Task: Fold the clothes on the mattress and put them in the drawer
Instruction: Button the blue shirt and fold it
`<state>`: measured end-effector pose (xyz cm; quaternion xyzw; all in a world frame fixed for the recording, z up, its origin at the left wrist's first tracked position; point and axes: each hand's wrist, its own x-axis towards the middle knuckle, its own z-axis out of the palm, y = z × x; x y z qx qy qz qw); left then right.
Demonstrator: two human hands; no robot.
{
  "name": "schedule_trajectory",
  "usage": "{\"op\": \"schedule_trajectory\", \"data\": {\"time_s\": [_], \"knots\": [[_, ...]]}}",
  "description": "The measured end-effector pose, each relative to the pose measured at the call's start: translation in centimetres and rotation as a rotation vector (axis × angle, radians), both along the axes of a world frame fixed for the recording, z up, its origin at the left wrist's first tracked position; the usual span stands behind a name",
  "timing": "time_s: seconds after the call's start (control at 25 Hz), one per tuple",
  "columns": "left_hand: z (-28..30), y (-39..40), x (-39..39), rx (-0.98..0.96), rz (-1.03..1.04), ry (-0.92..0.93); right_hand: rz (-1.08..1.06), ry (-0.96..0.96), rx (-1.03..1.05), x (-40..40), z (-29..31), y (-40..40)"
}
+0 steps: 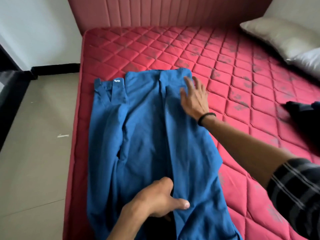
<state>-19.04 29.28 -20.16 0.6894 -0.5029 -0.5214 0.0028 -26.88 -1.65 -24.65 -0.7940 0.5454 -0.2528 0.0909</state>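
A blue shirt (147, 135) lies lengthwise near the left edge of the red mattress (242, 70), one sleeve laid along its left side. To fold well, the cloth should be smoothed flat before the next crease. The right hand (194, 97), arm outstretched, rests flat with spread fingers near the far end. The left hand (155, 198) pinches a central fold, thumb on top.
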Motion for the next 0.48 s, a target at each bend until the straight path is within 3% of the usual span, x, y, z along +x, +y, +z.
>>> {"op": "schedule_trajectory", "data": {"time_s": [0.12,0.2,0.24,0.28,0.36,0.4,0.48], "knots": [[0.3,-0.4,1.3,-0.088,0.047,0.086,0.263,0.423,0.123,0.7,-3.2,2.7],[0.5,-0.6,4.2,-0.364,0.342,0.070,0.191,0.525,0.226,1.7,-3.2,2.7],[0.3,-0.9,6.0,-0.548,0.530,-0.046,0.146,0.534,0.213,2.7,-2.1,3.0],[-0.3,-1.2,8.1,-0.729,0.671,-0.204,0.130,0.491,0.159,3.9,-0.8,4.3],[-1.2,-2.0,12.0,-0.939,0.820,-0.452,0.213,0.230,0.060,6.3,1.8,9.2],[-1.6,-3.1,13.4,-0.966,0.858,-0.510,0.262,0.102,0.079,6.8,2.5,12.7],[-1.9,-6.2,15.5,-0.926,0.850,-0.523,0.320,0.036,0.248,6.7,2.8,21.3]]}}
